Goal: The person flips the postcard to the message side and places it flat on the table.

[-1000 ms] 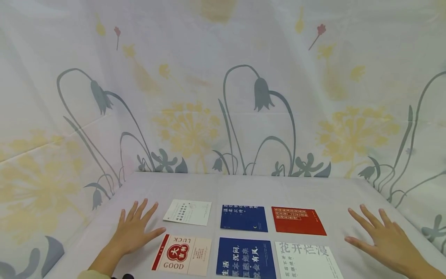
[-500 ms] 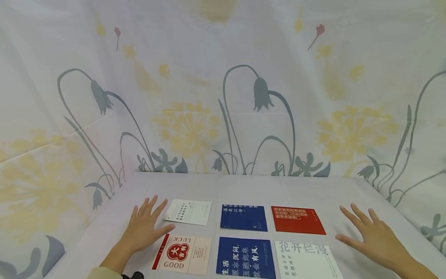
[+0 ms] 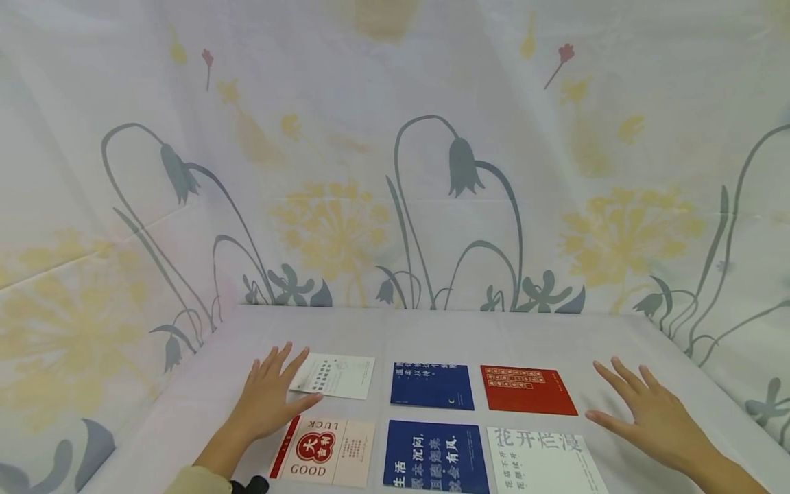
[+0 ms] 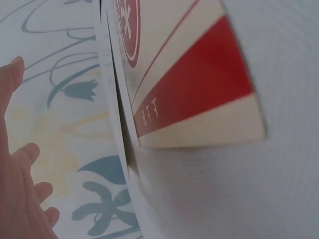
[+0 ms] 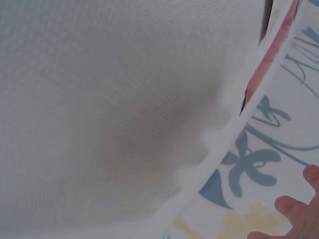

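The left hand [image 3: 267,401] lies flat on the bench [image 3: 432,336] with its fingers [image 3: 285,358] spread apart, their tips over the near-left corner of the white card [image 3: 336,375] and the thumb at the top edge of the "GOOD LUCK" card [image 3: 324,451] (whether they touch is hard to tell). The right hand [image 3: 648,418], fingers likewise apart and holding nothing, rests just beside the red card [image 3: 527,391] and the white calligraphy card [image 3: 543,461]. Two blue cards [image 3: 432,385] fill the middle column.

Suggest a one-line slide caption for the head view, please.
Two open hands, left hand and right hand, flank six cards.
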Demonstrator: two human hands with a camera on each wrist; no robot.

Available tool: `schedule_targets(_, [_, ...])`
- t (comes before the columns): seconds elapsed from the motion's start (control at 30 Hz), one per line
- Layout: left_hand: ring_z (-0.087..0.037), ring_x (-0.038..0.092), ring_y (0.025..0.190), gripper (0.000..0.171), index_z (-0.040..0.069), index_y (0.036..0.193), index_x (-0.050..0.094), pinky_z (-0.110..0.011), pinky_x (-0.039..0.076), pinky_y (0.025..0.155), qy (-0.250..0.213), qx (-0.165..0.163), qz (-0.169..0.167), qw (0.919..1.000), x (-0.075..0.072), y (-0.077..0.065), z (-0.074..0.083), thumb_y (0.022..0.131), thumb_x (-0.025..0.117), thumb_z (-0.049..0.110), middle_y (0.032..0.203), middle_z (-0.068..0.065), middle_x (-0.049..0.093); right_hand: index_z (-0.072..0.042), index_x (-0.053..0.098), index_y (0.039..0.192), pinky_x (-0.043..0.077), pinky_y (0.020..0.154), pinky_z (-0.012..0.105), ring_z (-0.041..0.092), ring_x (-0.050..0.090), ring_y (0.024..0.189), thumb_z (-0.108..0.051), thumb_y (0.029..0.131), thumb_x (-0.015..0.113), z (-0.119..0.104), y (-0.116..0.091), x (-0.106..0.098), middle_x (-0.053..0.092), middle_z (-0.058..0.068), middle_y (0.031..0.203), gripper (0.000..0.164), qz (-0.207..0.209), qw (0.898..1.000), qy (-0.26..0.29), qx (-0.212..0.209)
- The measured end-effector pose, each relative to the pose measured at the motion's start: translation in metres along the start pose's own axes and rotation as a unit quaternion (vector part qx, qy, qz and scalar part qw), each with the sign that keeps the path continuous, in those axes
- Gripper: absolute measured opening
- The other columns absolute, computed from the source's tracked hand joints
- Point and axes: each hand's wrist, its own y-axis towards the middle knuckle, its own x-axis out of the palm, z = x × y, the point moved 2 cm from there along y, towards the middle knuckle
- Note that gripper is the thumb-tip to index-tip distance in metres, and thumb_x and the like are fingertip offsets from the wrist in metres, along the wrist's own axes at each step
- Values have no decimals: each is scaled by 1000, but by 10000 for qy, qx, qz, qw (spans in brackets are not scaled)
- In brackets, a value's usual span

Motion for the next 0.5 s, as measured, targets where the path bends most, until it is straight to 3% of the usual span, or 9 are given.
schedule_targets(0.5, [-40,16,136,84,13,145,34,-60,8,107,-297,71,-93,9995,10,17,16,80,60,60,149,-18,25,-14,30,145,21,85,76,58,17,126,-54,83,60,-12,9,-1,30,28,142,80,57,9997,225,-57])
